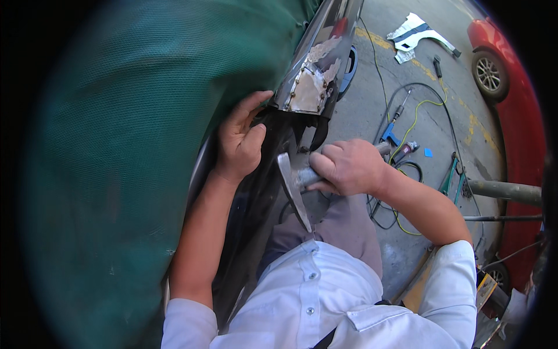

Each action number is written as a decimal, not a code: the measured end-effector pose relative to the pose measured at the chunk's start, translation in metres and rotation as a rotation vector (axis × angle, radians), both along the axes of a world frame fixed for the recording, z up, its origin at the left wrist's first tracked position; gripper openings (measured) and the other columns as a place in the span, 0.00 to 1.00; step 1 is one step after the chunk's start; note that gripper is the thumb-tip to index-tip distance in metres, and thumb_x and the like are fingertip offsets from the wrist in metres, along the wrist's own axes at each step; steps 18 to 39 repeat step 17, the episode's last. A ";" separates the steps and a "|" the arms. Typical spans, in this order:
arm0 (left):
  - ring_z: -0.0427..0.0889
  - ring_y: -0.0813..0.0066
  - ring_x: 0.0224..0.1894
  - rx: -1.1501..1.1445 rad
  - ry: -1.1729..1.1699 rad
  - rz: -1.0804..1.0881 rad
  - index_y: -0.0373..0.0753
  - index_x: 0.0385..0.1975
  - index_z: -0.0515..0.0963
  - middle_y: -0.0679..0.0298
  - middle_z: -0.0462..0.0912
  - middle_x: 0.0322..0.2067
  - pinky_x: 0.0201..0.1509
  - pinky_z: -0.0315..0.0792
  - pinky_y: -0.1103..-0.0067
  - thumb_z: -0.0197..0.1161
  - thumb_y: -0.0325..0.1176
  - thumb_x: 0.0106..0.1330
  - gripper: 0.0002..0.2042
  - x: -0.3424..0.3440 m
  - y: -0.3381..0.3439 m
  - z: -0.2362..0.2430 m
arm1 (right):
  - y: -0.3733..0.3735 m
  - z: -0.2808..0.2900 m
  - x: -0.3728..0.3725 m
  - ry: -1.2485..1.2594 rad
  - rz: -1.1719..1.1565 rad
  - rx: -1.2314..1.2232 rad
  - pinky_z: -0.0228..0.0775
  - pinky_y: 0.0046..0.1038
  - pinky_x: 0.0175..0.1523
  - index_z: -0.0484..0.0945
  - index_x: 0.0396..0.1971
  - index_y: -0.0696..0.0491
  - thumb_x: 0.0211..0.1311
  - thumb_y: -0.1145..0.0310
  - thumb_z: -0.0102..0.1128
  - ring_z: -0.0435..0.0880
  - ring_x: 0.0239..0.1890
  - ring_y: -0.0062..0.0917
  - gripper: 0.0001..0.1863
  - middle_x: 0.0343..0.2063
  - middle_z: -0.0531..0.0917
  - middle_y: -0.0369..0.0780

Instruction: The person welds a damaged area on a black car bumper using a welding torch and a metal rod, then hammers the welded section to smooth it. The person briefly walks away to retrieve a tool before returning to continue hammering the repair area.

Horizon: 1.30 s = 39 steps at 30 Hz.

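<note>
My right hand (351, 167) is wrapped round the handle of a hammer (295, 192), whose long, curved, tapering metal head hangs over the dark car body beside my legs. My left hand (241, 139) is at the lower left of a dark car panel (325, 58); thumb and forefinger are apart, with nothing seen between them, and the other fingers are partly hidden. The forefinger tip reaches the panel's edge, but whether it touches cannot be told. On the panel's end sits a bare metal patch (308, 92) edged with weld spots. Below the patch the panel has an open, dark end.
A green cover (133, 145) drapes the left side. On the concrete floor lie a blue-handled tool (390, 134), cables (415, 119), green-handled cutters (450, 174) and a white fender (418, 35). A red car (526, 122) stands at right, near a thick metal pole (503, 190).
</note>
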State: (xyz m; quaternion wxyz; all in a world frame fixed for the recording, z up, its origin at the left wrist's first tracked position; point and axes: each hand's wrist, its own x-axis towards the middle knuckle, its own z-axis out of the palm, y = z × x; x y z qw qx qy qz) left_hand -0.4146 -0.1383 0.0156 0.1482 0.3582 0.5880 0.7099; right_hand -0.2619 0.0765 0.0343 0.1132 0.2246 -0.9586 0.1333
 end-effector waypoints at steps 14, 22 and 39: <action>0.72 0.65 0.70 -0.003 0.052 0.014 0.30 0.64 0.72 0.55 0.76 0.63 0.77 0.61 0.69 0.47 0.11 0.62 0.28 0.001 0.001 0.001 | 0.018 0.005 -0.016 -0.205 -0.205 0.085 0.79 0.41 0.31 0.73 0.33 0.52 0.66 0.43 0.62 0.87 0.28 0.43 0.24 0.25 0.83 0.43; 0.72 0.65 0.70 0.000 0.023 0.010 0.30 0.64 0.72 0.55 0.75 0.64 0.78 0.60 0.68 0.47 0.12 0.62 0.27 0.000 0.000 0.000 | 0.014 0.004 -0.012 -0.236 -0.236 0.076 0.81 0.41 0.35 0.74 0.35 0.51 0.66 0.43 0.62 0.88 0.31 0.44 0.24 0.26 0.84 0.43; 0.72 0.65 0.70 0.000 0.023 0.010 0.30 0.64 0.72 0.55 0.75 0.64 0.78 0.60 0.68 0.47 0.12 0.62 0.27 0.000 0.000 0.000 | 0.014 0.004 -0.012 -0.236 -0.236 0.076 0.81 0.41 0.35 0.74 0.35 0.51 0.66 0.43 0.62 0.88 0.31 0.44 0.24 0.26 0.84 0.43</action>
